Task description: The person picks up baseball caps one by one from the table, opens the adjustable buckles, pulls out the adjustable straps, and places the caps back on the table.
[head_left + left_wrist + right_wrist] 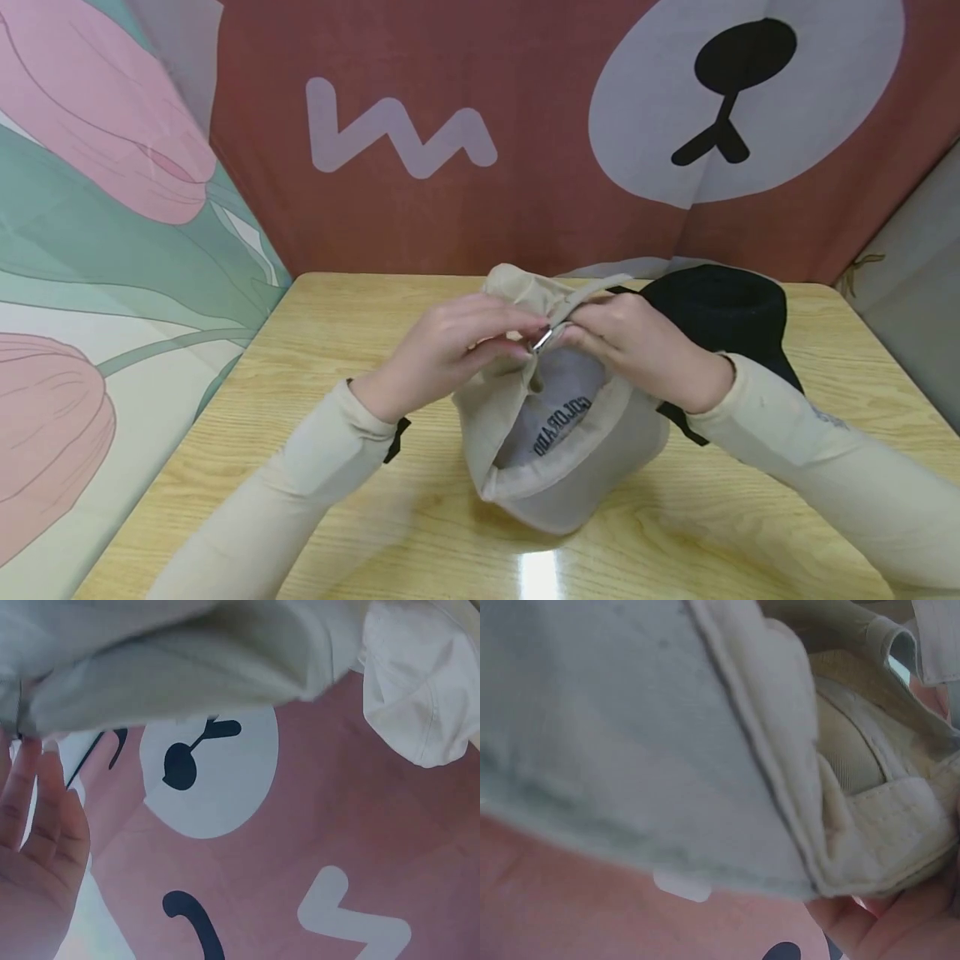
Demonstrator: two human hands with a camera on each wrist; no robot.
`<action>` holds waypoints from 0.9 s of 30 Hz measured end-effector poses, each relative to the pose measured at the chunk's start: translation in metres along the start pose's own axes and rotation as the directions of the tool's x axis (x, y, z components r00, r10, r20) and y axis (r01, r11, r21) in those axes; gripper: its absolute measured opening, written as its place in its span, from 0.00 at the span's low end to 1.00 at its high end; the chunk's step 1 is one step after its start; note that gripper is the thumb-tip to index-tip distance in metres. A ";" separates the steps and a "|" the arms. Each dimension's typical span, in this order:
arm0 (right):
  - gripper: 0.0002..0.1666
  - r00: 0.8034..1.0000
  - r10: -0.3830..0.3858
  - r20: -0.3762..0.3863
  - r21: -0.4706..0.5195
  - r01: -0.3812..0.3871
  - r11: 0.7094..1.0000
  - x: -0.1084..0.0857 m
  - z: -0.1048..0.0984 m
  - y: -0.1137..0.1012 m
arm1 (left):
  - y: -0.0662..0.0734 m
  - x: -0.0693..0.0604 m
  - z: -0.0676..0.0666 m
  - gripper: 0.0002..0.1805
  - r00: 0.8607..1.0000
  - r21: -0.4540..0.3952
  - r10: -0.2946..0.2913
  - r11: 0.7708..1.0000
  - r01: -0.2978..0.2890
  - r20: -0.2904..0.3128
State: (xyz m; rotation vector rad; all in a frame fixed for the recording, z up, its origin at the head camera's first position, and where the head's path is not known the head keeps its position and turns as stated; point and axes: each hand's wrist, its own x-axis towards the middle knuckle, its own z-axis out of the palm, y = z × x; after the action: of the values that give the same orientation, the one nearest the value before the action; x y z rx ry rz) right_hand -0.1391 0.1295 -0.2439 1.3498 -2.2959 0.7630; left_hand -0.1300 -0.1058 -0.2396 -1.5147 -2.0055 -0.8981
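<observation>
Cap (487,412): though probably light enough for fingertips alone, likely apt to sag and twist, being mostly soft cloth.
Brim (572,504): probably the stiffest part; good for steadying from below, best not creased.
Strap (588,298): likely thin and pliable; best pinched close to the metal buckle (542,340) and kept flat.
Buckle grip: small, hard and shiny, so likely slick, with little surface for a hold.
Fragility: little to fear, judging by the cloth; at worst, probably wrinkles or a bent brim.
Left hand (468,337): thumb and fingertips pinching at the metal buckle.
Right hand (641,346): fingers curled round the strap, just beside the left hand.
Cap position: held between both hands over the wooden table (412,533), near its middle; whether touching the tabletop, cannot tell.
Cap look: beige, with the hollow side turned toward the head camera; pale along the edge band (555,473), stitched at the seams in the right wrist view.
Lettering (562,425): dark capitals, apparently COLORADO, slanted across the pale inner area.
Black hat (720,312): resting on the table behind the right hand, partly hidden by hand and sleeve (795,450).
</observation>
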 end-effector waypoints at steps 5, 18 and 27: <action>0.24 0.998 0.011 0.061 0.024 -0.012 1.000 0.001 -0.002 -0.002 | 0.002 0.004 -0.005 0.17 0.997 0.008 -0.014 1.000 0.014 0.071; 0.25 0.991 -0.112 0.068 0.081 0.107 0.991 -0.001 0.004 -0.004 | 0.007 0.009 -0.008 0.19 0.976 0.096 0.013 0.995 -0.034 0.217; 0.24 0.990 -0.131 0.058 0.058 0.127 0.990 0.000 0.006 -0.004 | 0.007 0.008 -0.006 0.19 0.975 0.103 0.009 0.994 -0.033 0.223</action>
State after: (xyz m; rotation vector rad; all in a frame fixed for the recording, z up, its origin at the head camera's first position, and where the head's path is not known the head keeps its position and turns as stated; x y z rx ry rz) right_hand -0.1353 0.1241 -0.2478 1.5501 -2.2228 0.7568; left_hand -0.1260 -0.1038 -0.2284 -1.6342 -2.1511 -0.6258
